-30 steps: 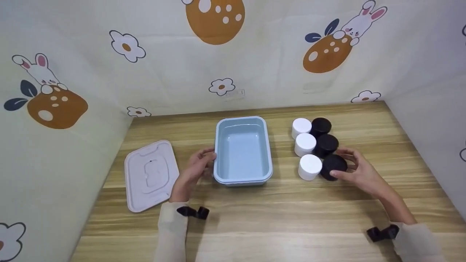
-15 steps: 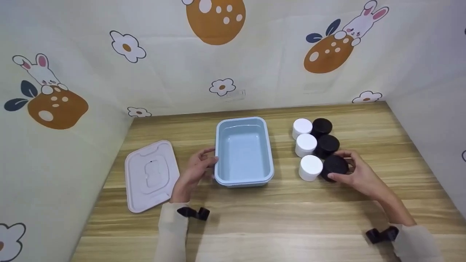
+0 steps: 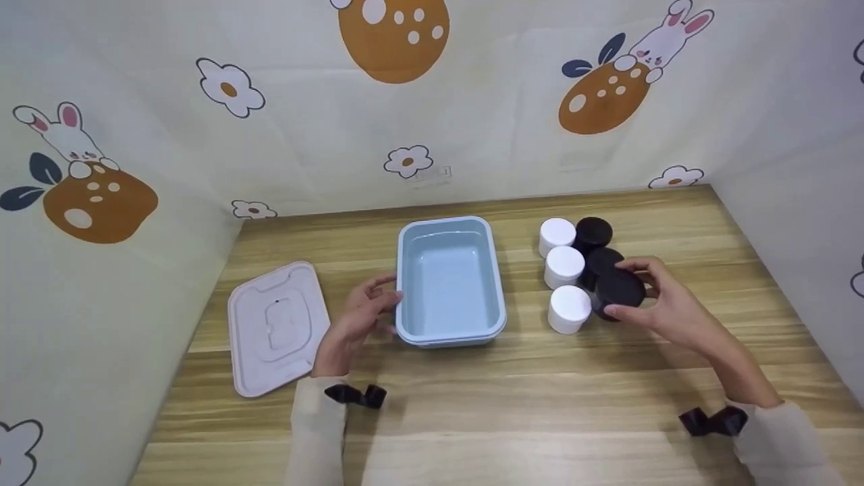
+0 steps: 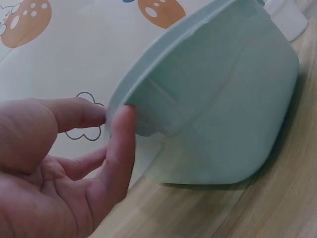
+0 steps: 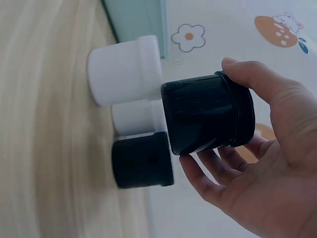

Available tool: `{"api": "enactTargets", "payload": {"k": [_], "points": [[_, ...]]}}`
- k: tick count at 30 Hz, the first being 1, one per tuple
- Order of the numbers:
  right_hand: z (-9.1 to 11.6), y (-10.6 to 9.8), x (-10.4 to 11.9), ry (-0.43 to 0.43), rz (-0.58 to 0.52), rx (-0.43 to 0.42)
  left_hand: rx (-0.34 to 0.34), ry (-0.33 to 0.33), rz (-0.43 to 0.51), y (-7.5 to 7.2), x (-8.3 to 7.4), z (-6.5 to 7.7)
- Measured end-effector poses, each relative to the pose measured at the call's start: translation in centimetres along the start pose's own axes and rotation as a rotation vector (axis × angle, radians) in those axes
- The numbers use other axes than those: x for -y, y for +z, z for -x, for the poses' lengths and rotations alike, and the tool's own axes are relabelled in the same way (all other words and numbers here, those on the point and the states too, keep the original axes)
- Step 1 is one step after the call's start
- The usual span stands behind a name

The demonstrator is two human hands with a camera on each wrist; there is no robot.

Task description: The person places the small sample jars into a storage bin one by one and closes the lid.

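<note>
My right hand (image 3: 668,307) grips a black jar (image 5: 208,114) by its lid end, thumb on one side and fingers on the other. In the right wrist view the jar hangs above the table, apart from its surface. Beside it stand a near white jar (image 3: 569,309) and another black jar (image 5: 142,161). My left hand (image 3: 364,307) pinches the left rim of a light blue plastic box (image 4: 218,109), thumb at the rim's edge and a finger under it. Seen from the head, the open box (image 3: 449,287) holds nothing.
Two more white jars (image 3: 564,266) and a far black jar (image 3: 594,233) stand upright behind on the right. A pale lid (image 3: 280,331) lies flat on the wooden table (image 3: 472,418) at left. Printed cloth (image 3: 310,121) walls the back and sides.
The black jar has risen off the table in my right hand and moved slightly away from me, now overlapping the black jar behind it. My left hand stays at the box rim.
</note>
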State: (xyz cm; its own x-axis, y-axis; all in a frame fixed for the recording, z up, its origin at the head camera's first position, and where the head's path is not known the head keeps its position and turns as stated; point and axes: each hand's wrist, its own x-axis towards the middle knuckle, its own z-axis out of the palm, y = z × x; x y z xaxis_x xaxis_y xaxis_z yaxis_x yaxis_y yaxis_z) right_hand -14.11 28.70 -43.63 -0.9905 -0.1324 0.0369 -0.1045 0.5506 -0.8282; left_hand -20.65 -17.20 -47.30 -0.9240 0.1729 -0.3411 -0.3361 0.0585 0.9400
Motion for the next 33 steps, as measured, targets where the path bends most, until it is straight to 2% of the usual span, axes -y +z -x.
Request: {"api": "enactTargets", "payload": {"k": [4, 7, 15, 20, 28, 33], "points": [[-0.6, 0.1, 1.3, -0.055, 0.005, -0.014, 0.072, -0.007, -0.009, -0.1, -0.4, 0.2], [-1.3, 0.3, 2.4, -0.085, -0.011, -0.013, 0.097, -0.016, -0.023, -0.2, -0.7, 0.2], [-3.6, 1.4, 5.5, -0.083, -0.026, 0.017, 0.101, 0.009, -0.081, -0.5, -0.8, 0.1], [-4.7, 2.5, 7.6, -0.103, -0.023, 0.028, 0.103, 0.002, -0.063, -0.4, -0.7, -0.1], [-6.6, 4.2, 10.3, -0.134, 0.075, 0.039, 0.106, 0.029, -0.041, -0.3, -0.8, -0.1], [-7.4, 5.7, 11.5, -0.153, 0.039, 0.074, 0.114, 0.053, -0.037, -0.3, -0.6, 0.0]]}}
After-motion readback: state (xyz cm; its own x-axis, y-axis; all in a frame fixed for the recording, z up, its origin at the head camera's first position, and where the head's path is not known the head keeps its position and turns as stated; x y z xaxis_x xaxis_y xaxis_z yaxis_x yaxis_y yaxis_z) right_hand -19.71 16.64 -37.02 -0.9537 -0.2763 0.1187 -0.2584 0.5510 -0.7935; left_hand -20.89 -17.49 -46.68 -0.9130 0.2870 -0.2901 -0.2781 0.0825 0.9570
